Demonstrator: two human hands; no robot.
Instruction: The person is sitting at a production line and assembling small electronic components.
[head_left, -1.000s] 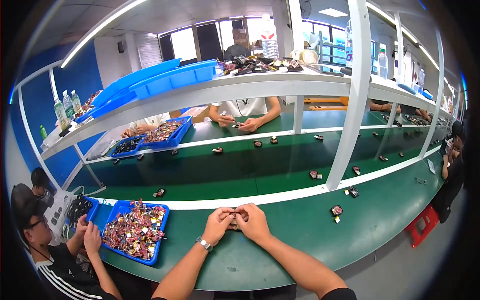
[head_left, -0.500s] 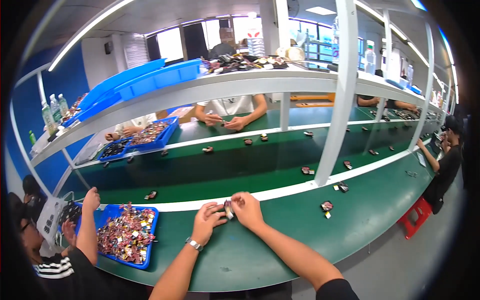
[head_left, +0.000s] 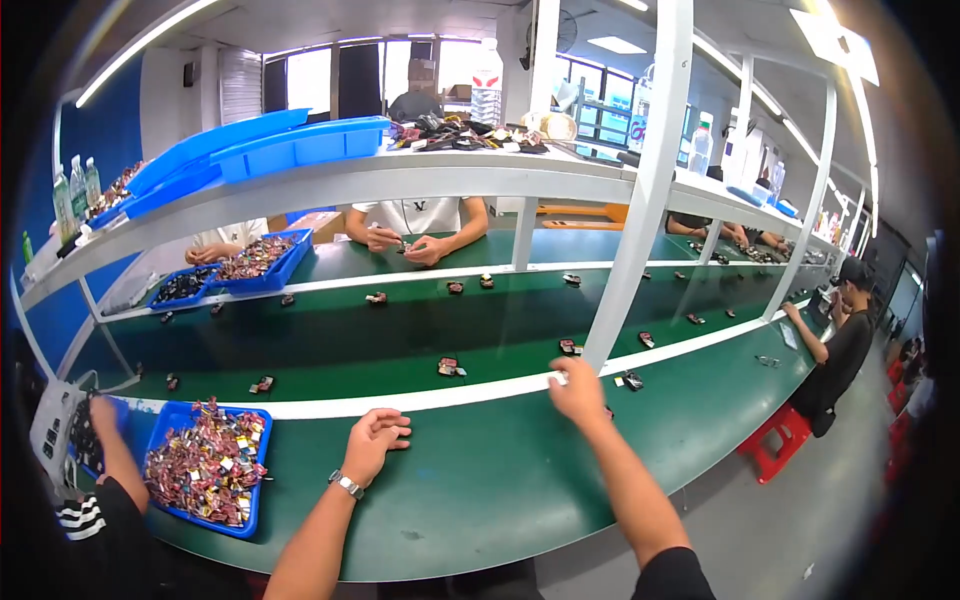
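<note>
Left hand (head_left: 370, 447) loosely curled, right hand (head_left: 578, 393) extended farther forward, forearms (head_left: 640, 485) well apart

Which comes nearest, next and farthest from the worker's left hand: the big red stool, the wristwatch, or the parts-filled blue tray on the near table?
1. Wristwatch: strapped just behind the left hand.
2. Blue tray: on the green table, to the hand's left.
3. Red stool: far right, beyond the table's edge.
</note>
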